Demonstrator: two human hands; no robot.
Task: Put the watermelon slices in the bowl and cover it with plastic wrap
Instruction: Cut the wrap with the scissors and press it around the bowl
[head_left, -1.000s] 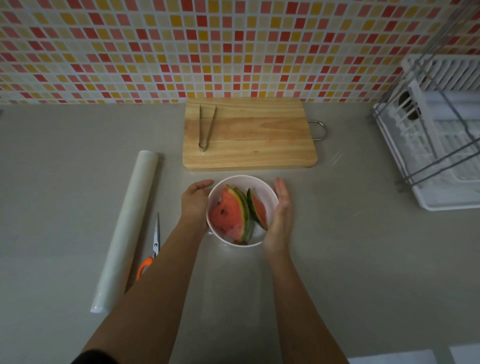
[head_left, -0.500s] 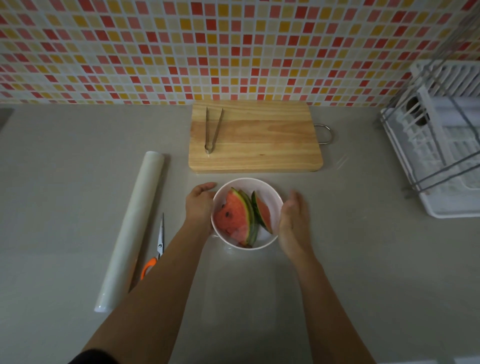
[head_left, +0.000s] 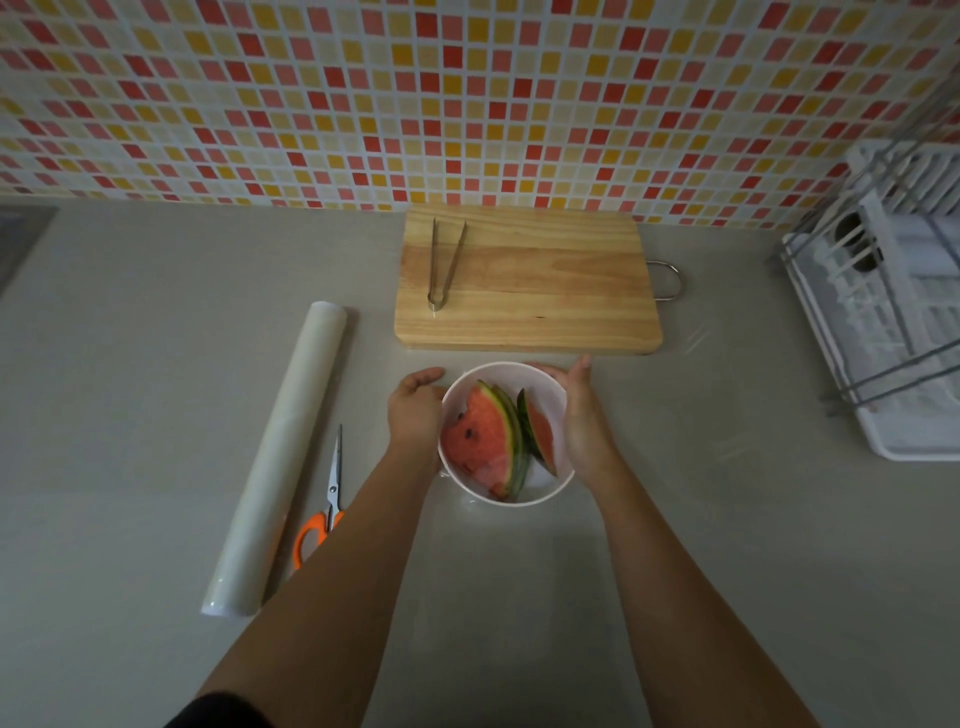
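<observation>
A white bowl (head_left: 519, 501) stands on the grey counter just in front of the cutting board. Two watermelon slices (head_left: 480, 436) lean upright inside it, rinds to the right. A thin clear film seems to lie over the bowl and spread onto the counter, showing as faint glints (head_left: 696, 338). My left hand (head_left: 415, 410) is cupped against the bowl's left wall. On the right wall rests my right hand (head_left: 584, 415), fingertips at the far rim. The plastic wrap roll (head_left: 283, 452) lies to the left.
Orange-handled scissors (head_left: 327, 499) lie beside the roll. A wooden cutting board (head_left: 545, 291) with metal tongs (head_left: 441, 265) on it sits against the tiled wall. A white dish rack (head_left: 893, 338) stands at the right edge.
My right hand slid off the bowl's right side toward the counter, then came back against it with fingers reaching the far rim. The left hand and bowl stayed put.
</observation>
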